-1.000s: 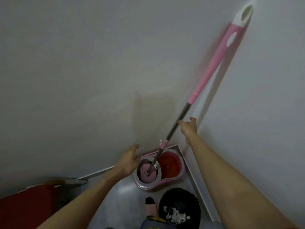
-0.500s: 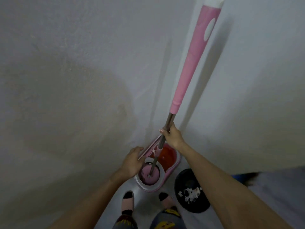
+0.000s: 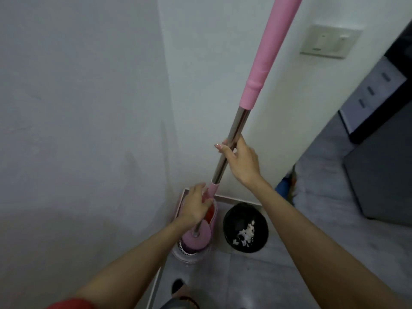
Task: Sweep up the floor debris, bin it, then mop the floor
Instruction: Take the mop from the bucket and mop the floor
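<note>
Mop (image 3: 263, 70), pink grip over steel shaft, clasped by both hands, right (image 3: 242, 162) above left (image 3: 195, 205)

A white wall switch plate (image 3: 330, 41) with two rockers is mounted on the wall at the upper right. A dark cabinet (image 3: 379, 103) with a grey front panel stands at the far right; three small slots show on the panel. A blue object (image 3: 281, 190), partly hidden, lies low at the wall corner. A white skirting board (image 3: 236, 200) runs along the wall base.
</note>
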A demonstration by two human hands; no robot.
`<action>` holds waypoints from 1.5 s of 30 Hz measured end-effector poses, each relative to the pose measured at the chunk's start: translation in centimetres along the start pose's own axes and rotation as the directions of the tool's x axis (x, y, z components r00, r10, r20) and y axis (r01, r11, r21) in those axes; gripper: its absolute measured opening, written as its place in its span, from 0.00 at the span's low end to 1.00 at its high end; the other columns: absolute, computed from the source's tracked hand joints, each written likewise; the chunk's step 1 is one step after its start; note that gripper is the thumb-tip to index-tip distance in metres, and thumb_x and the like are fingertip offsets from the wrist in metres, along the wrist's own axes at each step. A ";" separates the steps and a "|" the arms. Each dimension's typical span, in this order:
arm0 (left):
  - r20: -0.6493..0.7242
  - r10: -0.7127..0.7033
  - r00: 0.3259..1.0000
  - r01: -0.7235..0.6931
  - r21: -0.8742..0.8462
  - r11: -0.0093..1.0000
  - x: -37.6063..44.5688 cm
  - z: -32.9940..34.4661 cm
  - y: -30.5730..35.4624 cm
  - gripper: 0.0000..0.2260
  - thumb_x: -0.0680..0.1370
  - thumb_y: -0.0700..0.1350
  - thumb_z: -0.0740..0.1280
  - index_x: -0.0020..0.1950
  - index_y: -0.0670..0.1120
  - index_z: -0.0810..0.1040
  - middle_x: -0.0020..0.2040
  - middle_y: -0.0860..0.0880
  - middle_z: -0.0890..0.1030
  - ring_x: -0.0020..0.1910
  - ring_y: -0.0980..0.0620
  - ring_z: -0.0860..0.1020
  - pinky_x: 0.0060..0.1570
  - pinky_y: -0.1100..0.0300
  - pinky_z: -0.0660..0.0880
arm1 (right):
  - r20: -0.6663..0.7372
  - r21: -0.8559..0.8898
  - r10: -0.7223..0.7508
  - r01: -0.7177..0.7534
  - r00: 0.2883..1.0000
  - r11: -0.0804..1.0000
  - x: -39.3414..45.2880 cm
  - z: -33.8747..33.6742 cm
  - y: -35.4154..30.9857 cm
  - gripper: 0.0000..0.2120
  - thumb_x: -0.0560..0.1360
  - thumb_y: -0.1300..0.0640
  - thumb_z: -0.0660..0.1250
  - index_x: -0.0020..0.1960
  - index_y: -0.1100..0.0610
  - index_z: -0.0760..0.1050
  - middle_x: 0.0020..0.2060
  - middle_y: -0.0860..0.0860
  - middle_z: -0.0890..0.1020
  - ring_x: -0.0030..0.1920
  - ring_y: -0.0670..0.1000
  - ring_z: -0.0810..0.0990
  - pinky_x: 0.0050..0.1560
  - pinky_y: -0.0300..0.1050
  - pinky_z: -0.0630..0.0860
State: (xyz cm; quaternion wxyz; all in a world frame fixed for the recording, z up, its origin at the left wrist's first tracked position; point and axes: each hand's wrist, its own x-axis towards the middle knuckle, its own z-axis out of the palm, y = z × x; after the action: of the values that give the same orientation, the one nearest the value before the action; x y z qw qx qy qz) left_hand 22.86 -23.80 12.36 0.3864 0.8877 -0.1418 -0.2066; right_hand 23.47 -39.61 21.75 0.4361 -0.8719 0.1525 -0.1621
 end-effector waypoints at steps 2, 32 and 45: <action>0.007 0.076 0.997 -0.076 0.012 0.997 -0.4 2.0 2.2 0.23 0.76 0.45 0.69 0.69 0.44 0.68 0.63 0.44 0.74 0.57 0.49 0.75 0.57 0.65 0.69 | -0.084 -0.009 0.010 -0.011 0.996 1.000 -1.0 -3.6 -0.4 0.24 0.69 0.32 0.59 0.52 0.50 0.72 0.43 0.42 0.83 0.37 0.47 0.77 0.40 0.46 0.75; 0.707 0.554 0.439 -0.675 -0.146 0.723 -4.7 48.6 36.9 0.09 0.80 0.43 0.63 0.57 0.40 0.73 0.52 0.38 0.79 0.49 0.42 0.78 0.49 0.51 0.76 | -0.577 0.580 0.697 -0.387 0.426 0.717 -21.7 -49.2 26.3 0.03 0.70 0.63 0.70 0.42 0.62 0.80 0.36 0.52 0.85 0.39 0.50 0.86 0.37 0.46 0.84; 0.934 0.342 0.102 -0.649 -0.198 0.734 -0.3 63.7 42.1 0.16 0.81 0.39 0.61 0.69 0.46 0.72 0.66 0.43 0.75 0.62 0.50 0.74 0.54 0.71 0.71 | -0.505 0.808 0.854 -0.278 0.125 0.519 -24.6 -48.4 41.5 0.04 0.72 0.61 0.72 0.46 0.60 0.80 0.44 0.58 0.83 0.49 0.55 0.82 0.58 0.57 0.78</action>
State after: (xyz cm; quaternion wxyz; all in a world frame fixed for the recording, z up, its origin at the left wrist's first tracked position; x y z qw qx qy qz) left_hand -11.65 -91.52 4.53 0.1523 0.5324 -0.6554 -0.5136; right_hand -23.99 -87.80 11.95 0.5305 -0.3412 0.6435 -0.4336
